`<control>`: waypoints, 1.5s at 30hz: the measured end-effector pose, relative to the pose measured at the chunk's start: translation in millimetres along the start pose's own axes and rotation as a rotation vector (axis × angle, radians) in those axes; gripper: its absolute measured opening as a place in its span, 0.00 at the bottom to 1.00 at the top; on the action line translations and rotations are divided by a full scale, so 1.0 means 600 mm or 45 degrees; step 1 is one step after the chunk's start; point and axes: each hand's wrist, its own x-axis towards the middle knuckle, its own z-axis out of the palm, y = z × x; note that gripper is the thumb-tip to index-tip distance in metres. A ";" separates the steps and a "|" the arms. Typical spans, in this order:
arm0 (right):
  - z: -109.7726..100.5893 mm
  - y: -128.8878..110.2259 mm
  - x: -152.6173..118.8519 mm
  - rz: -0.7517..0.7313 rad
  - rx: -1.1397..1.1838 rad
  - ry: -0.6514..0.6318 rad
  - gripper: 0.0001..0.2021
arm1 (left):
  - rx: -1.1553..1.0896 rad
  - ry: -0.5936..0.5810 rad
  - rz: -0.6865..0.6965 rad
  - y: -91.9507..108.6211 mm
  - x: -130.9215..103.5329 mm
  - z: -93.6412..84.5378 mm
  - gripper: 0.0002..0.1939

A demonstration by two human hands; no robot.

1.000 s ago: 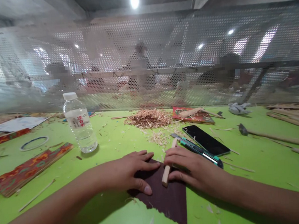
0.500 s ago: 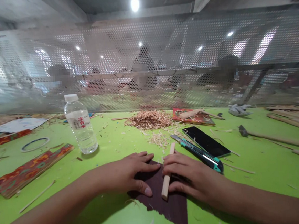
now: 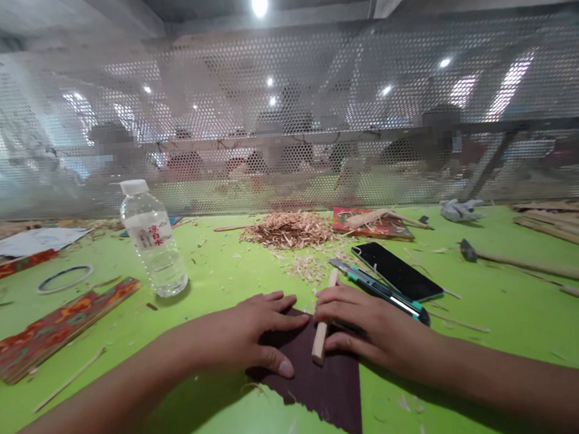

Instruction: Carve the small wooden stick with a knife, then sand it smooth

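The short pale wooden stick (image 3: 320, 345), straight and squared in section, is located over the dark maroon sheet (image 3: 328, 398), in the person's right hand (image 3: 365, 318). Its long axis runs away from the person with a slight lean to the right; the blunt, flat-cut near end points back toward the person, and the far end projects beyond the fingers toward the pile of curled wood shavings (image 3: 290, 230). Whether its whole underside meets the sheet cannot be told.

The right fingers are bent over the stick, with the thumb along its near right side, grasping it. The left hand (image 3: 261, 333) grasps nothing: its fingers are extended and spread, laid palm down across the left part of the sheet, thumb apart and also on the sheet.

The sheet is thin and matt, with a straight right edge and a ragged, torn-looking near edge. It lies on the smooth, slightly glossy lime-green tabletop (image 3: 219, 416). Just beyond the right hand lies a teal-and-black utility knife (image 3: 386, 294), its metal blade exposed, beside a flat, black, glossy phone (image 3: 398, 270). A clear plastic bottle with a white cap (image 3: 155, 244) stands farther left.
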 end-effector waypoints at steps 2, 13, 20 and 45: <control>-0.001 0.002 0.000 0.025 -0.004 0.006 0.12 | 0.000 -0.003 -0.002 0.002 -0.001 -0.001 0.39; -0.001 -0.003 0.001 0.018 -0.033 -0.005 0.11 | -0.042 0.050 0.037 -0.002 -0.002 0.001 0.39; 0.001 -0.002 0.001 0.020 -0.025 -0.007 0.12 | -0.007 0.007 -0.004 0.003 -0.004 -0.002 0.39; 0.001 -0.002 0.001 0.017 -0.040 -0.011 0.13 | 0.020 -0.012 -0.015 0.004 -0.002 -0.001 0.39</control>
